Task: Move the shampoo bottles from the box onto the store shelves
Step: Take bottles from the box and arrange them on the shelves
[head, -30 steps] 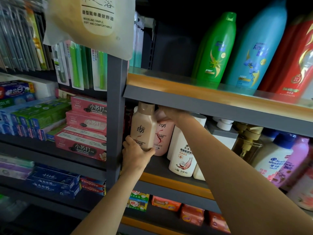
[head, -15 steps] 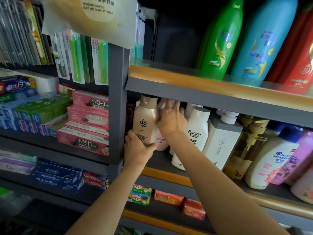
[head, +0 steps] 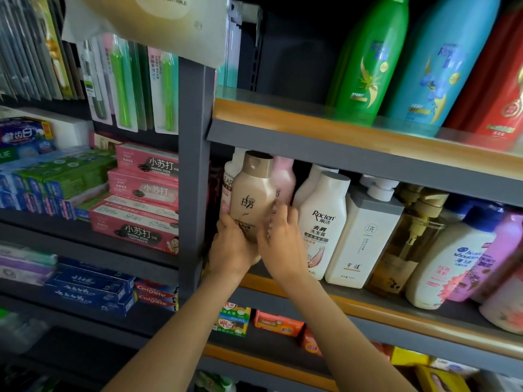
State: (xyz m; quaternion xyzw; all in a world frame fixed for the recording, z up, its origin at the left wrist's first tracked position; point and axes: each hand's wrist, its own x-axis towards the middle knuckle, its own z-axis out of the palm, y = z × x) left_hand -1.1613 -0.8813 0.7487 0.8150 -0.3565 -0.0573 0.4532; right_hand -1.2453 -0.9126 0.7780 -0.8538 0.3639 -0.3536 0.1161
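While the left hand (head: 230,250) grips the beige bottle (head: 252,195), the right hand (head: 281,244) touches it.

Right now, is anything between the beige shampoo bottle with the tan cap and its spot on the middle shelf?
Nothing visible blocks the beige shampoo bottle. The left hand grips its base at the middle shelf edge; a pink bottle stands close behind, beside the right hand.

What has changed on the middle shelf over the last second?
The right hand came out from behind the bottles and now rests against the side of the beige bottle. The pink bottle it was pushing back now stands behind the beige one. The left hand still grips the beige bottle's base; the white bottle stays beside it.
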